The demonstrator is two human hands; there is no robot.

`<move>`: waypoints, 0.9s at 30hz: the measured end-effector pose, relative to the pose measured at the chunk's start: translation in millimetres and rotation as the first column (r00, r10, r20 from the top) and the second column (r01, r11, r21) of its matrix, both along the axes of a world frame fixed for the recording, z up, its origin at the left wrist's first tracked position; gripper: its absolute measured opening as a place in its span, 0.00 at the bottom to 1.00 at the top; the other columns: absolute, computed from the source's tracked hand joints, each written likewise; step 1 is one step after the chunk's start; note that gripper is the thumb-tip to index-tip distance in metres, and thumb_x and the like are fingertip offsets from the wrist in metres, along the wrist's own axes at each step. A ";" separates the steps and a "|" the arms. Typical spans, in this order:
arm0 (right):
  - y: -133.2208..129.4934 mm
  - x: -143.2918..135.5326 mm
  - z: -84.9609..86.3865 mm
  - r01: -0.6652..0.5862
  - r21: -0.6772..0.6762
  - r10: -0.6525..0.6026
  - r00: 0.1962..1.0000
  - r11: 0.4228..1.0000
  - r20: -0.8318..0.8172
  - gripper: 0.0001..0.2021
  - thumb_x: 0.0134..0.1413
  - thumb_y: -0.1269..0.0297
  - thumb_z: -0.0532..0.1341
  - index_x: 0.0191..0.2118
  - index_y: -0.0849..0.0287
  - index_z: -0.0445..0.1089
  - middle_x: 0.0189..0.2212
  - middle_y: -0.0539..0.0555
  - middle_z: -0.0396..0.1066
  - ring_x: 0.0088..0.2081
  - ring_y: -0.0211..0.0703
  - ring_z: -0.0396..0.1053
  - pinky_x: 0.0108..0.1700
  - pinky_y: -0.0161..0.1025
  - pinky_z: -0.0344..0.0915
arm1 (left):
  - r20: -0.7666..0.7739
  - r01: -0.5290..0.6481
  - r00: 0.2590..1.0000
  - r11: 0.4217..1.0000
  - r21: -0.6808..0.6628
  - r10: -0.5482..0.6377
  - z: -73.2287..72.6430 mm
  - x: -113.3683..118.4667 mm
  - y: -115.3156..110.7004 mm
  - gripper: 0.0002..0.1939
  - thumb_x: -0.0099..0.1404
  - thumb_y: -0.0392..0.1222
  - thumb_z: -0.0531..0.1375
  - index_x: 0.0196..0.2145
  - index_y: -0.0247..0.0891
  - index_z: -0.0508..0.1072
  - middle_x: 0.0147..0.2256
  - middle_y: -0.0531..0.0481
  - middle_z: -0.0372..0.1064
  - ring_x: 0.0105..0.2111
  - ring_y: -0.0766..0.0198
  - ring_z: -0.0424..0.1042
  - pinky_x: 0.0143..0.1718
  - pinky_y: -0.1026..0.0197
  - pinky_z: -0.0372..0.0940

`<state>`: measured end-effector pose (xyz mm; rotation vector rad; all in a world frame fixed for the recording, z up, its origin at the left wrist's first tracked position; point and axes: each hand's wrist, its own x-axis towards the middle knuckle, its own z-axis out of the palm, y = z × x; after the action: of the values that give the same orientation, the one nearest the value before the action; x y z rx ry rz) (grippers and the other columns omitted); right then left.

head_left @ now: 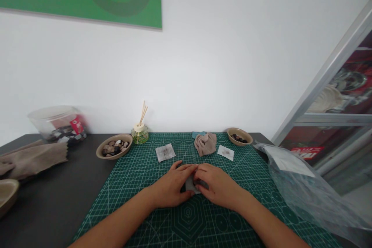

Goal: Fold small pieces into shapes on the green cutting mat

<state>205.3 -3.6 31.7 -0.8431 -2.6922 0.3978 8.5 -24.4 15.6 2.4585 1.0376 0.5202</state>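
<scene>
1. near the middle of the green gridded cutting mat (139, 205), the left hand (171, 186) and right hand (217, 186) meet, fingers pinched narrowly on a small white paper packet (190, 184) with something dark at its right edge.
2. the packet looks light, thin and easily creased; its edges seem the safest hold.
3. farther off lie two similar white packets (165, 152), a crumpled beige cloth (205, 143) and a tan bowl of pebbles (114, 146).
4. the clear jar's red label (76, 125), far left, is unreadable.

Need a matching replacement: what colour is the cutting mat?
Dark green with pale grid lines, head view.
</scene>
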 end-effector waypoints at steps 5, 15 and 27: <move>-1.5 -1.7 -1.1 -0.062 0.005 0.062 0.998 0.998 -0.018 0.06 0.54 0.75 0.57 0.37 0.60 0.69 0.40 0.55 0.68 0.45 0.44 0.63 0.48 0.41 0.61 | 0.002 0.008 1.000 1.000 -0.004 -0.008 0.2 0.4 0.6 0.30 0.59 0.37 0.59 0.58 0.44 0.56 0.59 0.46 0.57 0.59 0.53 0.56 0.62 0.43 0.40; -1.6 -1.7 0.1 -0.096 -0.006 0.096 0.995 0.995 -0.036 0.07 0.54 0.75 0.57 0.37 0.59 0.69 0.40 0.55 0.67 0.46 0.45 0.63 0.49 0.41 0.61 | 0.005 0.001 1.000 1.000 -0.011 -0.001 1.5 1.0 0.1 0.29 0.59 0.37 0.59 0.57 0.44 0.57 0.59 0.45 0.58 0.58 0.52 0.57 0.62 0.43 0.40; -1.9 -1.8 -0.6 -0.066 0.016 0.066 0.998 0.998 -0.010 0.06 0.54 0.75 0.58 0.37 0.59 0.69 0.40 0.54 0.68 0.45 0.42 0.63 0.48 0.38 0.61 | 0.005 0.002 1.000 1.000 -0.018 -0.002 1.6 1.0 0.0 0.30 0.59 0.37 0.59 0.58 0.44 0.57 0.59 0.45 0.57 0.59 0.52 0.56 0.62 0.42 0.40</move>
<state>203.6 -5.5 31.1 -0.7473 -2.7151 0.3949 9.5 -24.4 17.3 2.4411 1.0328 0.5143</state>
